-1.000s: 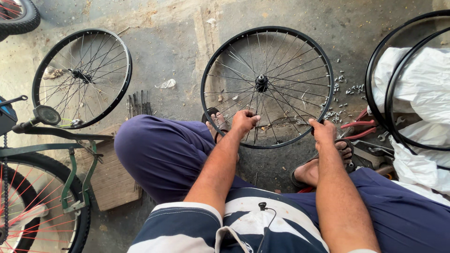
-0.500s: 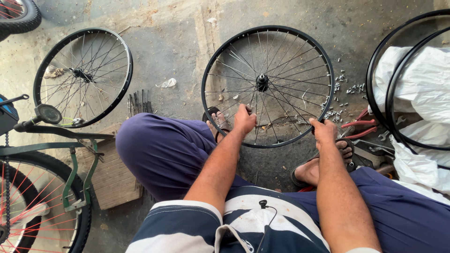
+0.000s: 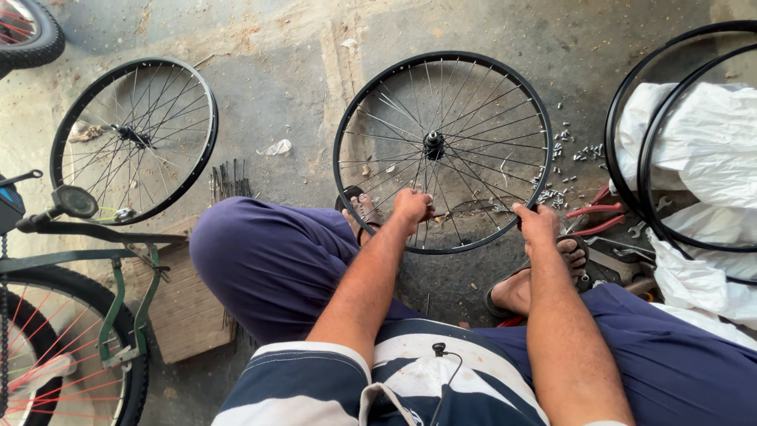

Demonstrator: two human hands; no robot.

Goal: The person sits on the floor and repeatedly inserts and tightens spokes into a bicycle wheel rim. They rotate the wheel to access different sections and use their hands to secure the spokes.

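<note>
The spoked bicycle wheel lies flat on the concrete floor in front of the seated person, its near rim between the two sandalled feet. The left hand sits curled over the near rim and the lower spokes, fingers bent as if pinching a spoke or nipple, though the view is too small to tell exactly what they close on. The right hand is clenched around the rim at its lower right edge, beside the right foot.

The wheel looks light for its size: a thin black metal hoop, fine wire spokes and a small hub at the centre, with no tyre fitted. The rim should be stiff and smooth, giving a sure hold when the fingers wrap around it as the right hand does. The spokes are springy and easily bent sideways, so they seem better touched one at a time than used to lift. Flat on the floor, the wheel would probably turn or slide readily unless one hand steadies it.

Loose small metal parts are scattered just beyond the wheel's right side, near red-handled pliers. A second spoked wheel lies well apart on the left
</note>
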